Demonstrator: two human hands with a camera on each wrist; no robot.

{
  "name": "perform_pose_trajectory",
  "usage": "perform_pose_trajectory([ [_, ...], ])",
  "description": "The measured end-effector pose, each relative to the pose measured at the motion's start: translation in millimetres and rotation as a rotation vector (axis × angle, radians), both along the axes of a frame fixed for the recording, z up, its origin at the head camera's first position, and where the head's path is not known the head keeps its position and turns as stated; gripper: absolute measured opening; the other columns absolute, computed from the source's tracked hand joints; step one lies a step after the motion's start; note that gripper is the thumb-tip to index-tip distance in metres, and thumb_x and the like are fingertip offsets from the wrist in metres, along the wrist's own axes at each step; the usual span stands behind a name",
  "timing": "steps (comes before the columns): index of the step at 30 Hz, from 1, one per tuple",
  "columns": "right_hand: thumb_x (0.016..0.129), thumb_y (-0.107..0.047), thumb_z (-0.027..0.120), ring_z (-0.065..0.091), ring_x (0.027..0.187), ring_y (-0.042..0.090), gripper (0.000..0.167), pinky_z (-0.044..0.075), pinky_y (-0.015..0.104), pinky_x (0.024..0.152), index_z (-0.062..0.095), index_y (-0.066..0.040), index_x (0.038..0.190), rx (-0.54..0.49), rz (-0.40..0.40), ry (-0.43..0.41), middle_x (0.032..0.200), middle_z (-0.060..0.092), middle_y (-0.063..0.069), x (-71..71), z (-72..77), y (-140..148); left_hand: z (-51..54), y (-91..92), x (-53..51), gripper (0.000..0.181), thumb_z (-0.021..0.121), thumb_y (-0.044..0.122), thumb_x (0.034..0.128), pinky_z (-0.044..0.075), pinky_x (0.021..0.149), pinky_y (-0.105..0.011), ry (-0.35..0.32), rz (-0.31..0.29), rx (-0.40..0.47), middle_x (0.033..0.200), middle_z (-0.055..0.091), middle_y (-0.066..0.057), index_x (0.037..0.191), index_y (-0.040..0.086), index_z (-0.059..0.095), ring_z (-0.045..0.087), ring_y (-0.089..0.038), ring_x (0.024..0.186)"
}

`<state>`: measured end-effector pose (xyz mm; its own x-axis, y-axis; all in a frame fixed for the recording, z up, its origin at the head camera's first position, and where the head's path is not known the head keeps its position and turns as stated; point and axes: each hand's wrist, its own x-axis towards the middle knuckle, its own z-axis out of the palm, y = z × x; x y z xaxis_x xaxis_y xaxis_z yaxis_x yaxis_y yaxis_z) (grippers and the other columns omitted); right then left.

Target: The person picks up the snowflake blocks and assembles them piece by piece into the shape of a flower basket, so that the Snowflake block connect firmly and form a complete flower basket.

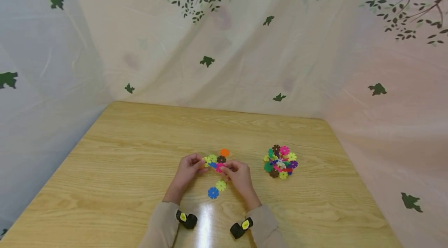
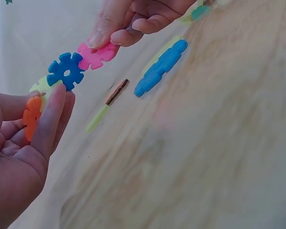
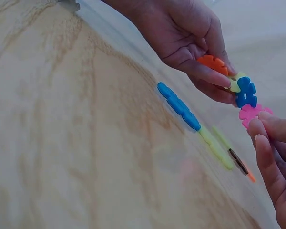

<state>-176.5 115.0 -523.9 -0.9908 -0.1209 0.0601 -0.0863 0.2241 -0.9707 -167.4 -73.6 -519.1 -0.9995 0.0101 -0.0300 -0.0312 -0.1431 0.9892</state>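
Both hands hold a short chain of notched plastic flower discs above the table. In the left wrist view, the left hand [image 2: 19, 138] pinches the end with the yellow disc [image 2: 40, 86] and an orange disc [image 2: 32, 118], partly covered by its fingers. A blue disc [image 2: 66, 71] follows in the chain, then a pink disc [image 2: 94, 57]. The right hand [image 1: 239, 174] pinches the pink disc between thumb and fingertips. Loose blue [image 1: 213, 192] and yellow-green [image 1: 221, 185] discs lie edge to edge below the hands; whether they are joined I cannot tell.
Beyond the hands lie an orange disc [image 1: 224, 152], a brown disc [image 1: 221, 159] and a yellow-green disc [image 1: 212, 158]. To the right stands a round multicoloured cluster of discs [image 1: 280, 162]. Leaf-printed cloth [image 1: 227, 84] hangs behind and beside the wooden table [image 1: 122, 170].
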Motion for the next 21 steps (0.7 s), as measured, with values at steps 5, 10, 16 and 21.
perform_pose_trajectory([
  [5, 0.086, -0.009, 0.071, 0.062, 0.061, 0.007, 0.018, 0.055, 0.019, 0.052, 0.07, 0.008, 0.091, -0.01, -0.004, 0.012, 0.08, 0.07, 0.02, 0.6, -0.8, -0.7, -2.2, 0.6, -0.6, 0.007, 0.051, -0.012, 0.0924, 0.062, 0.073, -0.024, 0.0, 0.005, -0.007, 0.074, 0.056, 0.0, 0.088, -0.018, 0.053, 0.063, -0.006, 0.072],
  [10, 0.085, -0.01, 0.072, 0.062, 0.061, 0.007, 0.019, 0.057, 0.02, 0.054, 0.07, 0.008, 0.091, 0.004, 0.003, 0.019, 0.08, 0.07, 0.021, 1.3, -0.8, -2.1, -2.1, 1.5, -1.8, 0.006, 0.052, -0.013, 0.0911, 0.062, 0.073, -0.025, -0.002, 0.008, -0.018, 0.073, 0.056, 0.0, 0.086, -0.016, 0.053, 0.062, -0.007, 0.072],
  [16, 0.086, -0.009, 0.071, 0.063, 0.063, 0.01, 0.019, 0.058, 0.023, 0.055, 0.071, 0.008, 0.095, -0.046, -0.004, -0.023, 0.08, 0.071, 0.018, 2.0, 1.7, -2.5, -0.3, -1.2, -1.1, 0.008, 0.051, -0.01, 0.0931, 0.062, 0.073, -0.025, -0.006, -0.032, 0.014, 0.074, 0.055, 0.001, 0.089, -0.017, 0.052, 0.061, -0.008, 0.073],
  [21, 0.089, -0.01, 0.069, 0.062, 0.066, 0.012, 0.024, 0.06, 0.027, 0.053, 0.068, 0.01, 0.102, -0.177, -0.037, -0.055, 0.077, 0.069, 0.005, -0.5, 2.0, -0.3, -0.1, -4.0, -1.0, 0.008, 0.052, -0.005, 0.0951, 0.062, 0.072, -0.028, -0.004, -0.102, 0.015, 0.079, 0.057, 0.001, 0.09, -0.011, 0.054, 0.063, -0.01, 0.077],
])
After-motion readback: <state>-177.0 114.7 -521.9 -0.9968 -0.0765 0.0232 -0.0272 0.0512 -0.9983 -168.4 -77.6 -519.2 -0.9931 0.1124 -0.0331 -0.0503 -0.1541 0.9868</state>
